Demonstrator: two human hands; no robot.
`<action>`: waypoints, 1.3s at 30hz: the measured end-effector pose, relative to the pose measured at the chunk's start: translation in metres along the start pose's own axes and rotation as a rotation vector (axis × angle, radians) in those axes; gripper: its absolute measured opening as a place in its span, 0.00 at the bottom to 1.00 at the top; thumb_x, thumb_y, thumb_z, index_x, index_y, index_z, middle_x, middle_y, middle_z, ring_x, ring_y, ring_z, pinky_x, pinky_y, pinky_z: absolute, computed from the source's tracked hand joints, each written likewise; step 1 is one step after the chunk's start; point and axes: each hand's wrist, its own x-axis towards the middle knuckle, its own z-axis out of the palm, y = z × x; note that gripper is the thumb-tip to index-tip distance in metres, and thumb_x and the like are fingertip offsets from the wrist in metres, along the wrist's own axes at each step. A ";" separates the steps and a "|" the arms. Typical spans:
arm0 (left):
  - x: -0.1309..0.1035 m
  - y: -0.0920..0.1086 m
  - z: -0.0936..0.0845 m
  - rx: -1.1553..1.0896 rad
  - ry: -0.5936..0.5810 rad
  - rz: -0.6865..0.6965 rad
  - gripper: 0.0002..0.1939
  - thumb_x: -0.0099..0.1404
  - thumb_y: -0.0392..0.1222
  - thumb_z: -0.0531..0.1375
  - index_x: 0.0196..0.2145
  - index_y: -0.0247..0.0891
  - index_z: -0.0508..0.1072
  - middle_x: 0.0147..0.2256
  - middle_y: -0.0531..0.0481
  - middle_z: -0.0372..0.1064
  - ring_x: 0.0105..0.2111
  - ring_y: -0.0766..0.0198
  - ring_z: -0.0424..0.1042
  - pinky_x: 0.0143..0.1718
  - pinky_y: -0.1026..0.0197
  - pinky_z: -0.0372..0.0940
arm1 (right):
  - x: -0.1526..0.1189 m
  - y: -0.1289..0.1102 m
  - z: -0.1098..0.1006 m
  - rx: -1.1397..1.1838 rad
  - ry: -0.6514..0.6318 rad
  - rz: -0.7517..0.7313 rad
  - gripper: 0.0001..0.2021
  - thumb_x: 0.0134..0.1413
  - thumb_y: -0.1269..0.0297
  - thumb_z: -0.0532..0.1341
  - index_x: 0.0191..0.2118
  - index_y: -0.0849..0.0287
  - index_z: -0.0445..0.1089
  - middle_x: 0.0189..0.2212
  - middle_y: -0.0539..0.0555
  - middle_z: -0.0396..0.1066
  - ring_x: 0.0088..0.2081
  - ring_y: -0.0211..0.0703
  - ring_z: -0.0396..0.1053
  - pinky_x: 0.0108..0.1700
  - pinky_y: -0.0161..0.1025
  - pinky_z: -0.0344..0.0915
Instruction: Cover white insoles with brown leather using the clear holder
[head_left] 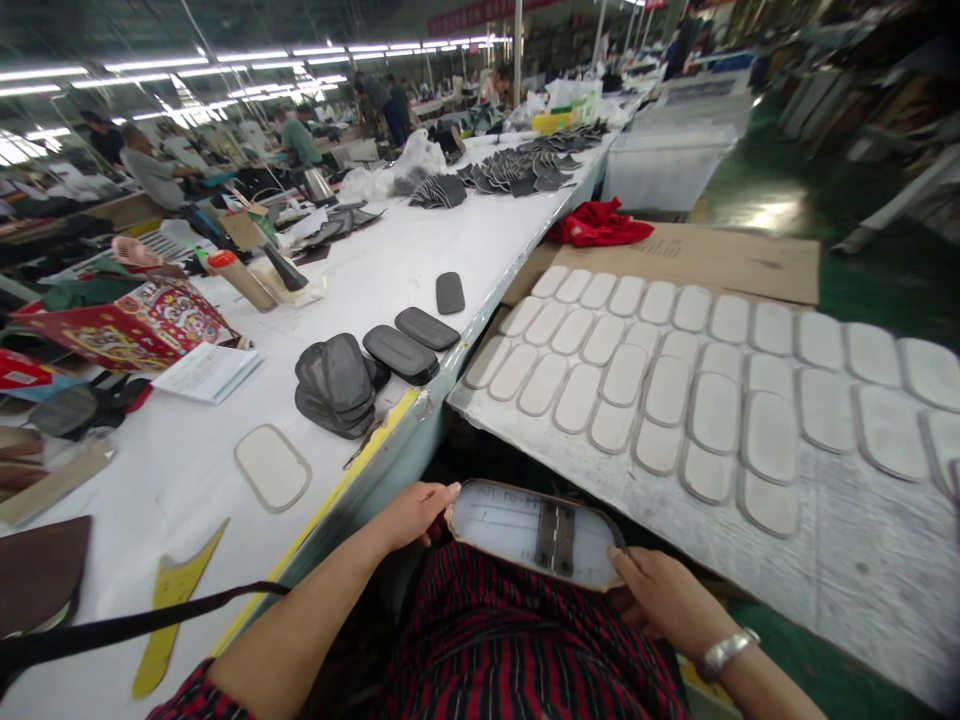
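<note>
Between my hands, low in front of my body, is a rounded oblong panel [499, 522] with a pale translucent face, a dark rim and a dark metal hinge-like plate [555, 537] across it. My left hand [420, 512] pinches its left end between thumb and fingers. The other end is gripped by my right hand [645, 585], thumb on top and fingers underneath. Close by on the white table lie dark grey oval pads [337, 380] in stacks and one pale oval piece [272, 467]. To the right, rows of pale oval pieces [771, 435] cover a board, some overlapping.
The white table [360, 270] has a yellow-taped edge on my left. On it lie a yellow template [176, 600], a folded paper [206, 372], a red patterned bag [150, 325] and a bottle [241, 280]. A grey board [840, 560] flanks my right. People work farther back.
</note>
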 end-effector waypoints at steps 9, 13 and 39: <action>0.015 -0.002 0.004 -0.007 0.010 -0.132 0.08 0.53 0.43 0.49 0.22 0.36 0.62 0.18 0.53 0.62 0.17 0.67 0.64 0.16 0.67 0.58 | -0.011 -0.017 -0.012 0.566 -0.148 0.212 0.20 0.59 0.56 0.38 0.33 0.60 0.62 0.29 0.59 0.72 0.26 0.41 0.72 0.24 0.33 0.65; 0.008 0.000 0.006 -0.012 -0.006 -0.082 0.13 0.56 0.49 0.48 0.22 0.37 0.61 0.18 0.54 0.60 0.19 0.66 0.64 0.17 0.67 0.58 | -0.013 -0.016 -0.018 0.838 -0.162 0.282 0.21 0.58 0.52 0.39 0.34 0.61 0.62 0.29 0.59 0.72 0.25 0.41 0.72 0.23 0.34 0.67; 0.000 -0.005 0.016 0.662 0.142 0.108 0.17 0.64 0.44 0.39 0.24 0.40 0.61 0.28 0.46 0.70 0.32 0.57 0.69 0.31 0.61 0.53 | -0.008 -0.055 -0.026 -0.155 0.036 0.236 0.12 0.55 0.73 0.49 0.37 0.70 0.69 0.35 0.67 0.70 0.41 0.50 0.68 0.41 0.42 0.62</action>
